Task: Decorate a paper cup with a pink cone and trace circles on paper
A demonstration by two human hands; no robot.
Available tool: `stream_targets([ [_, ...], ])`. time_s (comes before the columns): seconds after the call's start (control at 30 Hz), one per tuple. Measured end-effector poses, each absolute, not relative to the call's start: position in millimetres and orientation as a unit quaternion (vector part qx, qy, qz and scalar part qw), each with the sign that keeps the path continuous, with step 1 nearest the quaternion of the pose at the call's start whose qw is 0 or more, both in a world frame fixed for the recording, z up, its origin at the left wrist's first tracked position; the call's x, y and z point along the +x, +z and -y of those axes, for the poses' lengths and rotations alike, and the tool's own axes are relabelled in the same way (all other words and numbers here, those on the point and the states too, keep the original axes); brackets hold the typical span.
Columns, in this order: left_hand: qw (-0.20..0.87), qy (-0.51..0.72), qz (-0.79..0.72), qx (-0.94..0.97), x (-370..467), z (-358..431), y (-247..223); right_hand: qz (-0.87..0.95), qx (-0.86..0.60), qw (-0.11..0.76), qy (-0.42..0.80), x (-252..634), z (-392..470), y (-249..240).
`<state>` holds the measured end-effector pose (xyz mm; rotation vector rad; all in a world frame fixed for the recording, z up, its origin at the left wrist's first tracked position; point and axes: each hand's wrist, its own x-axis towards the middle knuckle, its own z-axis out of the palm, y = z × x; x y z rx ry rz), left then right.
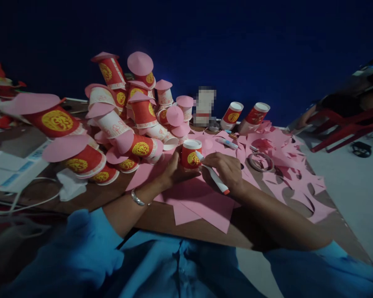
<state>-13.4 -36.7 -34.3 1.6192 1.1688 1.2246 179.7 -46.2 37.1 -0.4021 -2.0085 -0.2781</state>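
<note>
My left hand (176, 170) is wrapped round a red paper cup (190, 152) with a yellow emblem, its white base facing up. In my right hand (225, 167) is a white marker (216, 179) with a red end, its tip at the emblem's right side. Beneath both hands lie overlapping pink paper sheets (202, 209). Left of the hands stand and lean several stacked red and white cups topped with pink paper cones (139, 63).
Pink paper scraps (282, 153) cover the table's right part, with a tape roll (261, 162) and another marker (228, 143) among them. Two red cups (257, 114) stand at the back. White cables (34, 182) lie at left. A red chair (342, 126) and part of a person are at right.
</note>
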Motion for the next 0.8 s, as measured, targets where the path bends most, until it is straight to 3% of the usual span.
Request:
stream_targets([
  [0.8,0.385,0.470,-0.440,0.662,-19.7,38.6,-39.5,0.842,-0.198,0.477,-0.157,179.9,46.0,34.6],
])
